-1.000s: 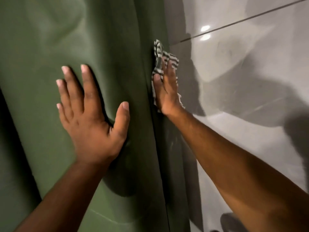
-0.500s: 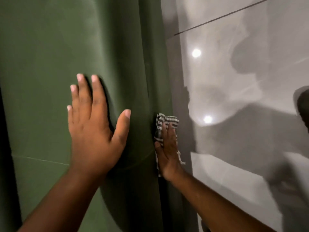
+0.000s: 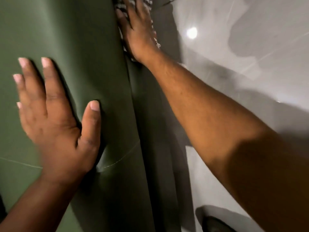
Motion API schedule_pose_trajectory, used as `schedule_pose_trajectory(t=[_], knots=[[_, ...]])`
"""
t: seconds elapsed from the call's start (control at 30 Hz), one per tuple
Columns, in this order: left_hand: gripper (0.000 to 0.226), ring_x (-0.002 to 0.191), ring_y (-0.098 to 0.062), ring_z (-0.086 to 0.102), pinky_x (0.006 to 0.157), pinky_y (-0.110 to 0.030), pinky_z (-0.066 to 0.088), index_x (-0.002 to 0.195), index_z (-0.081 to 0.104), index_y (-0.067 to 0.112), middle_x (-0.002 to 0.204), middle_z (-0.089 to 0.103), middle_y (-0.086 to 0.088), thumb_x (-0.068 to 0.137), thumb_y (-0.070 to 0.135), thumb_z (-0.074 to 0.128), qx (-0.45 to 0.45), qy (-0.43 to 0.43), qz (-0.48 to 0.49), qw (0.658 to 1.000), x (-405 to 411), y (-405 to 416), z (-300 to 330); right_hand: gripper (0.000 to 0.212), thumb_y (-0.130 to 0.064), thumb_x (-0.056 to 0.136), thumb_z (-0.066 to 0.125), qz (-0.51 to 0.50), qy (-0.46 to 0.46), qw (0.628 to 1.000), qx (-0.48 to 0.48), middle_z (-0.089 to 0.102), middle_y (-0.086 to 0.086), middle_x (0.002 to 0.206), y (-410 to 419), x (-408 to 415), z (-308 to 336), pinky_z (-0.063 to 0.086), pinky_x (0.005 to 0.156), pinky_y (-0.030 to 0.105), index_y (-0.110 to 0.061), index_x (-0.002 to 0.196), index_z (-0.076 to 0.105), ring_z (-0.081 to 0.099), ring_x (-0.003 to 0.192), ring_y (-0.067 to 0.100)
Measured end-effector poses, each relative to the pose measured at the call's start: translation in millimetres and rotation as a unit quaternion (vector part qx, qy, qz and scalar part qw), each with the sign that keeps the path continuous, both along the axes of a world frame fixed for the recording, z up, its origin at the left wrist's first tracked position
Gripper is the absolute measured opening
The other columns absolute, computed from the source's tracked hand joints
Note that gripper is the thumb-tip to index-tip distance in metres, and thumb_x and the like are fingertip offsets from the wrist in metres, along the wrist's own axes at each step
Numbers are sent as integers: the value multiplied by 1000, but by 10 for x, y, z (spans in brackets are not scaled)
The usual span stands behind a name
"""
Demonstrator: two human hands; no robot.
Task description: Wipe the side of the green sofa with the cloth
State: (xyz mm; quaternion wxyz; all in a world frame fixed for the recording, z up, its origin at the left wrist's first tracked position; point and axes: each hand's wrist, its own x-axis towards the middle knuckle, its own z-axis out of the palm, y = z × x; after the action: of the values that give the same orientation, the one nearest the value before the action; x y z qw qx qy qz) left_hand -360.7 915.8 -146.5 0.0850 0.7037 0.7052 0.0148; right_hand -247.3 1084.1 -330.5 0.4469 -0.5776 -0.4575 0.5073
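Observation:
The green sofa (image 3: pixel 70 37) fills the left half of the head view, its side panel (image 3: pixel 150 124) running down the middle in shadow. My left hand (image 3: pixel 55 121) lies flat on the sofa's top surface, fingers spread, holding nothing. At the top of the frame my right hand (image 3: pixel 137 29) presses a black-and-white striped cloth (image 3: pixel 148 0) flat against the sofa's side. Most of the cloth is hidden under the palm; only striped edges show around the fingers and wrist. The fingertips are cut off by the frame's top edge.
Glossy grey floor tiles (image 3: pixel 250 47) spread to the right of the sofa, with a bright light reflection (image 3: pixel 192 33) and dark shadows. A dark shape, perhaps a foot (image 3: pixel 215 223), sits at the bottom edge beside the sofa's base.
My right hand has slid the cloth farther along the sofa's side, up to the top of the view. The left hand stays planted on the sofa and looks larger and lower in the view.

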Motion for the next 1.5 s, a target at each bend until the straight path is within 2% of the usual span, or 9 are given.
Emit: schedule_pose_trajectory(t=[0.1, 0.23, 0.37, 0.53, 0.67, 0.8, 1.03, 1.17, 1.5], knots=[[79, 155, -33, 9, 122, -59, 15, 159, 11, 18, 168, 11, -15, 97, 60, 34, 41, 63, -25, 997, 136, -32, 65, 51, -34, 101, 36, 3, 27, 1000, -14, 9, 18, 161, -255, -1, 22, 10, 120, 51, -17, 148, 26, 5, 148, 36], [77, 155, -37, 7, 123, -56, 10, 158, 16, 14, 167, 10, -19, 96, 55, 37, 88, 108, -7, 990, 228, -130, 258, 54, -53, 97, 29, 1, 64, 998, -1, 15, 10, 161, -1693, -216, 108, 18, 119, 53, -40, 147, 11, 11, 149, 28], [77, 155, -34, 4, 122, -56, 8, 158, 14, 19, 168, 7, -13, 94, 53, 40, 54, 88, 3, 995, 299, -50, 125, 52, -66, 93, 16, 22, 61, 996, -64, 6, 9, 162, -2750, -259, 68, 10, 119, 57, -56, 142, 0, 2, 150, 23], [78, 156, -32, 2, 122, -52, 6, 159, 12, 21, 169, 5, -10, 93, 54, 40, 49, 81, 1, 995, 299, -80, 121, 54, -71, 88, 12, 0, 58, 994, -92, 7, 5, 163, -2579, -279, 119, 8, 120, 54, -59, 139, -2, 2, 150, 21], [77, 156, -32, 4, 122, -51, 7, 158, 14, 20, 168, 7, -12, 93, 54, 39, 55, 89, -5, 994, 302, -54, 112, 58, -45, 97, 38, -50, 109, 987, -109, 21, 14, 159, -1597, -154, -103, 22, 116, 56, -28, 148, 18, 19, 147, 32], [77, 155, -34, 5, 122, -51, 8, 158, 15, 18, 168, 9, -15, 93, 53, 39, 56, 87, -3, 995, 313, -70, 107, 53, -38, 101, 34, -19, 138, 982, -128, 9, 6, 163, -805, -24, -295, 11, 120, 54, -29, 150, 14, 5, 149, 25], [78, 156, -32, 4, 122, -55, 8, 158, 16, 20, 168, 8, -12, 91, 54, 37, 49, 88, 0, 995, 332, -57, 145, 74, -60, 91, 31, 7, 123, 976, -181, 19, 10, 158, -2431, -156, -393, 15, 121, 46, -14, 148, 20, 17, 148, 28], [77, 156, -29, 3, 123, -52, 6, 158, 16, 21, 168, 8, -10, 91, 55, 37, 49, 76, -5, 996, 320, -56, 127, 67, -52, 91, 28, 32, 149, 964, -220, 7, 5, 162, -2861, -215, -431, 9, 122, 43, -28, 148, 2, 6, 149, 17], [75, 155, -33, 6, 123, -48, 6, 158, 17, 16, 167, 12, -16, 96, 53, 37, 74, 83, -17, 994, 289, -72, 62, 62, -45, 97, 31, -14, 153, 974, -167, 12, 12, 161, -895, -79, -570, 15, 120, 54, -21, 150, 11, 11, 148, 28]])
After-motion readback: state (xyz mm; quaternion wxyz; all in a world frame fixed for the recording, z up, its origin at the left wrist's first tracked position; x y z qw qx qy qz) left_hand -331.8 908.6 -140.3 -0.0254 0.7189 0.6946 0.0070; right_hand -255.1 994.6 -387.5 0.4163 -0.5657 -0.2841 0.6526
